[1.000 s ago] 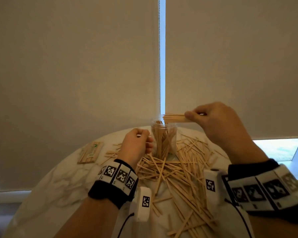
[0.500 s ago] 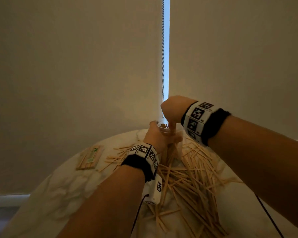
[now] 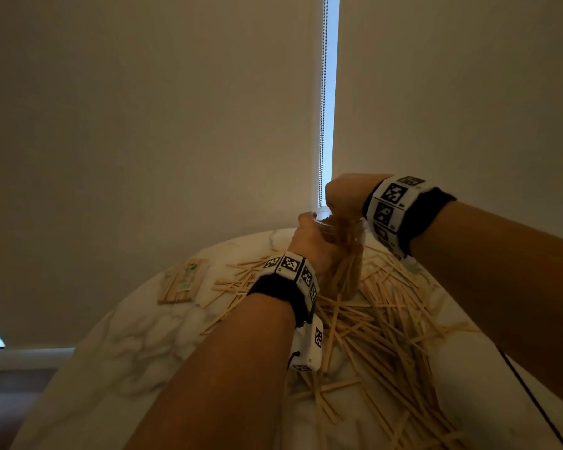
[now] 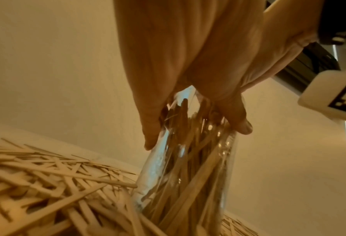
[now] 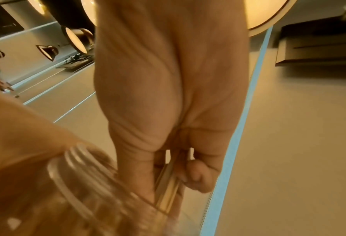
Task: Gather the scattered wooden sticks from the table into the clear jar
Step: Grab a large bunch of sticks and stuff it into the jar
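Marble table (image 3: 117, 332) against closed blinds (image 3: 143, 125). Jar (image 3: 355, 241) stands upright near the far edge, part full of sticks, loose sticks (image 3: 387, 323) heaped tight around its base. Left hand (image 3: 316, 245) wraps the jar's upper wall. Right hand (image 3: 345, 196) sits above the mouth, pinching a small bundle (image 5: 168, 188) pointing down into it. Bare tabletop only on the left, past a packet (image 3: 184, 280). Jar rim mostly hidden by hands; wrist views blurred.
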{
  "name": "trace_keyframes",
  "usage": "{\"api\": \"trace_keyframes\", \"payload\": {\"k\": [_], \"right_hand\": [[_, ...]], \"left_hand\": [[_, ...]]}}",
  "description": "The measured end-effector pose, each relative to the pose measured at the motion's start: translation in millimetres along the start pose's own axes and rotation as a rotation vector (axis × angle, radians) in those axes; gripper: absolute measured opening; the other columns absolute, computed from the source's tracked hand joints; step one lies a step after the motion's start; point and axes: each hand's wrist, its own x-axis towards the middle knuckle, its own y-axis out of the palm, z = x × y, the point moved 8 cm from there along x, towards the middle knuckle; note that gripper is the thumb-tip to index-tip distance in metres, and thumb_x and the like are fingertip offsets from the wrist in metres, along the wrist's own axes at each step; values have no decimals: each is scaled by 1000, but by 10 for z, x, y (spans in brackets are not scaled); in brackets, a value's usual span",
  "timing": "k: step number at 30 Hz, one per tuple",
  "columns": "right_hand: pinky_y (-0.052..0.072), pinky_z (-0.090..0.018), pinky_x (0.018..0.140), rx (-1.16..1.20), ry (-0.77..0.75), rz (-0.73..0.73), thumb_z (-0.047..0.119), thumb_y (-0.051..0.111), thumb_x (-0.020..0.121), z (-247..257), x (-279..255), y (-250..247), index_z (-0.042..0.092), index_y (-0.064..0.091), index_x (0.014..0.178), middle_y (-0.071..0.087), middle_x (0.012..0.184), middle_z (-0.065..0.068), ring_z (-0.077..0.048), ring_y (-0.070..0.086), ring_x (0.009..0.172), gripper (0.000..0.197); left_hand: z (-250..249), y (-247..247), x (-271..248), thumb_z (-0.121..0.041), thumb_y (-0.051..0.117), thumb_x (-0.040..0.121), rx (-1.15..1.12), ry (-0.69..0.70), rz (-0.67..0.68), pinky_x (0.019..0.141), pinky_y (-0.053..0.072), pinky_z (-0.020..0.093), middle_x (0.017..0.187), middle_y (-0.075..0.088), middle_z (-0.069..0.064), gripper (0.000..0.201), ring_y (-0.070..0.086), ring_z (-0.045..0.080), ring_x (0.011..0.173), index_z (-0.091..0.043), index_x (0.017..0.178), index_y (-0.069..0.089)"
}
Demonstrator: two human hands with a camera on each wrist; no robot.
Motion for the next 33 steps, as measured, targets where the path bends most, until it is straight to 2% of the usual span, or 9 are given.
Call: {"api": "trace_keyframes", "payload": {"k": [6, 10, 14, 17, 20, 24, 28, 31, 33], "right_hand": [[48, -33, 93, 276, -53, 81, 34, 53, 97, -37, -248, -48, 20, 71, 117, 68, 116, 0, -19, 63, 105, 30], [44, -29, 80, 455, 56, -211, 30, 55, 97, -338, -578, -207, 14, 74, 108, 71, 108, -1, -19, 61, 98, 28], [52, -31, 69, 643, 201, -179, 26, 55, 96, -511, -1028, 102, 8, 74, 93, 73, 84, -4, -18, 66, 76, 27], [56, -32, 70, 550, 258, 59, 34, 54, 98, -404, -1350, 624, 4, 72, 89, 71, 74, -6, -18, 65, 62, 36], [55, -29, 70, 411, 268, 337, 63, 46, 95, -145, -1724, 990, 10, 63, 71, 66, 65, -2, -16, 62, 56, 61], [47, -30, 76, 127, 198, 504, 82, 40, 82, 185, -1940, 1142, 14, 55, 67, 57, 67, 1, -19, 57, 72, 71], [52, -33, 82, 257, 253, 501, 59, 68, 84, 263, -1986, 1182, 11, 60, 69, 61, 73, -2, -24, 62, 85, 50], [59, -34, 52, 621, 346, 572, 4, 79, 80, 255, -2086, 1264, -2, 71, 59, 71, 67, -14, -28, 72, 62, 23], [62, -41, 66, 611, 374, 551, -1, 81, 75, 223, -2117, 1281, 2, 73, 54, 72, 79, -15, -32, 73, 76, 23]], "left_hand": [[18, 2, -18, -29, 86, 75, -29, 8, -2, 79, 53, 25, 129, 58, 3, 104, 60, 19, 108, -16, 152, 18], [-48, -27, -84, -29, 90, 69, -19, 19, -46, 73, 49, 14, 123, 55, -3, 110, 58, 16, 109, -14, 151, 19], [-99, -48, -298, -44, 86, 70, 68, -81, 18, 110, 38, 38, 156, 38, 14, 140, 43, 30, 138, -9, 155, -19], [-81, -211, -577, -62, 73, 77, 440, -146, 74, 104, 40, 37, 154, 40, 16, 116, 45, 31, 136, -5, 157, 13], [-50, -475, -963, -60, 69, 83, 535, -74, 94, 93, 48, 33, 124, 67, 5, 67, 63, 22, 111, -10, 127, 64], [155, -788, -1687, -48, 71, 87, 563, -86, 159, 73, 59, 31, 84, 75, 2, 38, 69, 13, 72, -11, 96, 71], [474, -781, -2526, -63, 75, 74, 783, -293, 442, 57, 53, 21, 78, 70, -5, 50, 65, 8, 65, -18, 95, 67], [630, -641, -2946, -70, 78, 62, 891, -352, 534, 69, 58, 31, 100, 67, -2, 71, 67, 16, 82, -22, 109, 58], [625, -544, -3026, -67, 79, 65, 978, -255, 507, 80, 53, 33, 109, 63, -2, 74, 61, 17, 91, -22, 117, 53]]}}
